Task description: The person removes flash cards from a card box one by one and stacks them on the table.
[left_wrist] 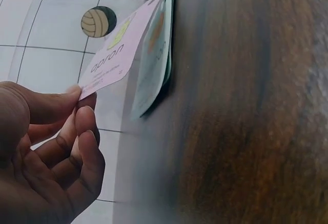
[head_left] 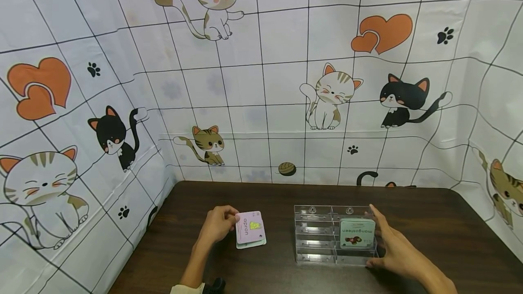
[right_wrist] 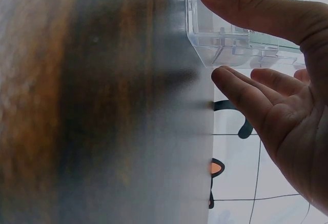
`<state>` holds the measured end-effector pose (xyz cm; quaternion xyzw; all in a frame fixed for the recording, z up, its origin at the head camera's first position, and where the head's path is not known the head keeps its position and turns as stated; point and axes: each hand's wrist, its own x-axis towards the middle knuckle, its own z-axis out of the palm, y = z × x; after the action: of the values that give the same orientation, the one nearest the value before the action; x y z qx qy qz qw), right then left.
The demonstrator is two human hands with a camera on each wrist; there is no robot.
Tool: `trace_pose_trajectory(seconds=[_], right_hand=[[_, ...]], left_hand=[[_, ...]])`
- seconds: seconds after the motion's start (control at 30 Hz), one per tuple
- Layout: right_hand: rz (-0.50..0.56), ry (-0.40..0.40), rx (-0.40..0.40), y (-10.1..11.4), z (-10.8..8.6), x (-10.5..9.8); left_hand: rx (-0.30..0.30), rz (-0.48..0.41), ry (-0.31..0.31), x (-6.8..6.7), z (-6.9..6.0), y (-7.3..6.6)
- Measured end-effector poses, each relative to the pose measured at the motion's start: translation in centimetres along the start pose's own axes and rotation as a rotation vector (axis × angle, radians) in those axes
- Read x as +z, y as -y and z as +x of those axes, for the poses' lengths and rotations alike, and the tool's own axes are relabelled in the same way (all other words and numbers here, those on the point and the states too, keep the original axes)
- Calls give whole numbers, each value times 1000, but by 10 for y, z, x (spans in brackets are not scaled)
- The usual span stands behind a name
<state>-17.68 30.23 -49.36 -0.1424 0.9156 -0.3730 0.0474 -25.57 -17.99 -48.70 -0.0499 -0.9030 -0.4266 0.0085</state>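
Note:
The left hand (head_left: pixel 217 226) pinches the corner of a pink "apron" card (head_left: pixel 247 227) between thumb and index finger. In the left wrist view the card (left_wrist: pixel 114 55) is tilted up from the green cards (left_wrist: pixel 154 60) under it. A clear divided plastic tray (head_left: pixel 314 243) stands to the right, with green "mangosteen" cards (head_left: pixel 357 232) in its right column. The right hand (head_left: pixel 394 246) is at the tray's right side, thumb at the near corner and fingers toward the far one. The right wrist view shows this hand (right_wrist: pixel 277 75) spread around the tray's end (right_wrist: pixel 225 44), fingers fairly straight.
Both items rest on a dark brown wooden table (head_left: pixel 441 226). Behind and beside it hangs a white gridded cloth (head_left: pixel 286 85) printed with cats, hearts and paw prints. A dark band (head_left: pixel 215 285) is around the left wrist.

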Motion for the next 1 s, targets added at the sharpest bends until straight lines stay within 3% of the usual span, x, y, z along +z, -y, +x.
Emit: trace_pose_trajectory(seconds=[0.3, 0.47, 0.77, 1.0], right_hand=[[7, 5, 9, 0, 0, -1], [12, 6, 12, 1, -1, -1], [9, 6, 17, 0, -1, -1], [25, 7, 14, 0, -1, 0]], left_hand=[[-29, 26, 8, 1, 0, 2], [-34, 84, 3, 2, 0, 1], [-26, 194, -32, 1, 0, 0], [-23, 217, -60, 1, 1, -1]])
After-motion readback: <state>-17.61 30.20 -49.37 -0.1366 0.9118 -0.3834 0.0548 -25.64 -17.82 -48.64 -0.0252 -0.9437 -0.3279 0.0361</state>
